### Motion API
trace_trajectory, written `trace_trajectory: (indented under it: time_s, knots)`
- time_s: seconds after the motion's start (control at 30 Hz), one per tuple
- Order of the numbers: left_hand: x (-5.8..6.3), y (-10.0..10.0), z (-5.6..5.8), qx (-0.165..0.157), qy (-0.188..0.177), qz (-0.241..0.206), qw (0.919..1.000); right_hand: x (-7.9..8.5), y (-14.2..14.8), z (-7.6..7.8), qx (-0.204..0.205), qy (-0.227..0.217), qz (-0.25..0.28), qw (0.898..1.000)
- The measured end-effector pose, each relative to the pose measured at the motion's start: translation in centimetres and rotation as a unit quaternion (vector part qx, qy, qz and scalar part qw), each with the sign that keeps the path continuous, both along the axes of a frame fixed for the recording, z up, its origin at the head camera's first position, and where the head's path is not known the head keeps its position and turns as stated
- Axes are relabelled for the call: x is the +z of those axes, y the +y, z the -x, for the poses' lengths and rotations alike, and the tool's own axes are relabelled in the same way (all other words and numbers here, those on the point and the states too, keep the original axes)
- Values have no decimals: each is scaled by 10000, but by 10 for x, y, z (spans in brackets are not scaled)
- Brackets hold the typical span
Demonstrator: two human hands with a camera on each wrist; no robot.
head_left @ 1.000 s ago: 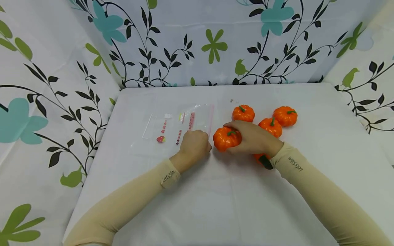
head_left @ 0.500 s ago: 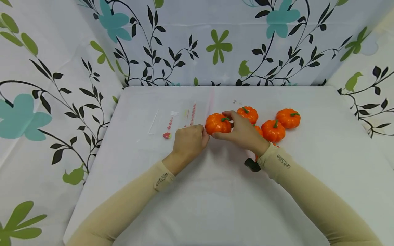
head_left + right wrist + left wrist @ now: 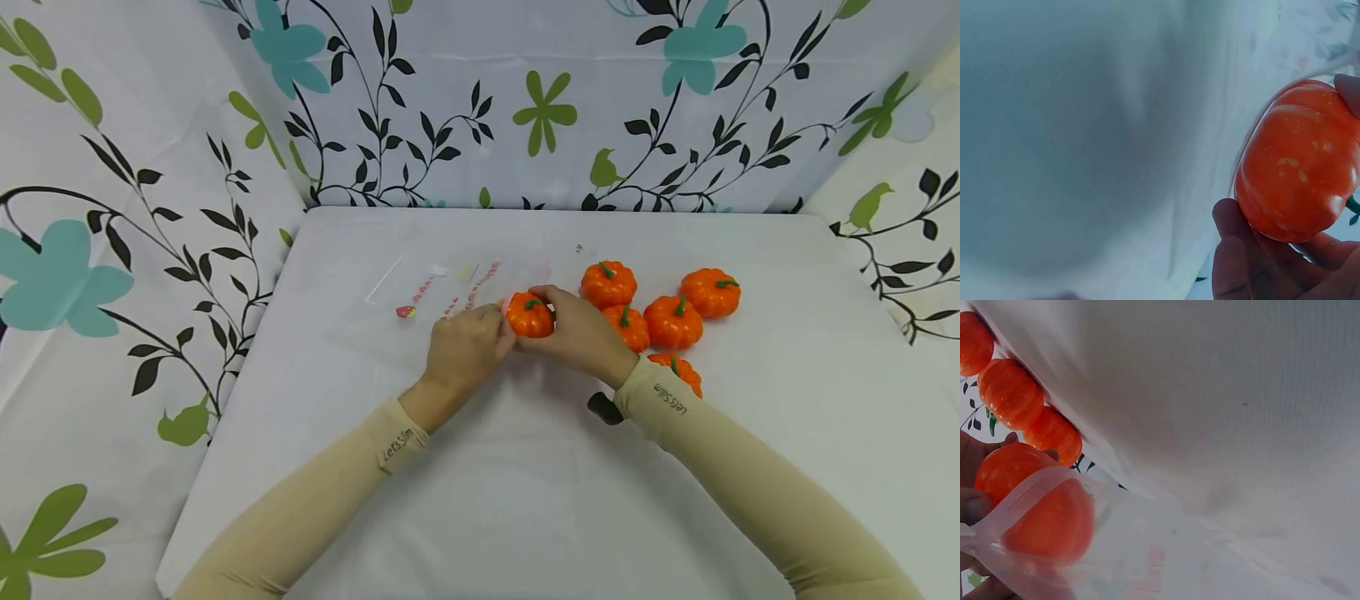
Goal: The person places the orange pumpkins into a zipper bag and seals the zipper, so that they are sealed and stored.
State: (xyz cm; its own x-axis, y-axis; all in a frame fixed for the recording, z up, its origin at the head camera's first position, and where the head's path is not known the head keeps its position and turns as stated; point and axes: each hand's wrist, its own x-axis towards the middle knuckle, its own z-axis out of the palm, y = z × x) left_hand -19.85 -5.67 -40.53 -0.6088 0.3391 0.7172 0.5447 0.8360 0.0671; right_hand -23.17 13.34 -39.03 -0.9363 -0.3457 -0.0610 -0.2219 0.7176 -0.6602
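Glossy orange pumpkin (image 3: pixel 528 315) now entering left hand's (image 3: pixel 465 346) pinched bag (image 3: pixel 457 287), right hand (image 3: pixel 577 329) cupping it

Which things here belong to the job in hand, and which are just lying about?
In the job:
clear printed bag, in the left hand
orange pumpkin, in the right hand at the bag's mouth
five other pumpkins, probably

Apparently just lying about:
dark object, too unclear to identify
patterned cloth, backdrop only

white table (image 3: pixel 480 517) | five orange pumpkins (image 3: pixel 673 322) between table's middle and far right corner | dark object (image 3: pixel 604 408), partly hidden, farther from far edge
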Motion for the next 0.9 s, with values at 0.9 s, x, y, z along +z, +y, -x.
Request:
trace_trajectory:
  time_s: [0.9]
  knots:
    - [-20, 7, -6, -501, 310, 165, 9981, -24, -1, 4, -25, -565, 731, 9957]
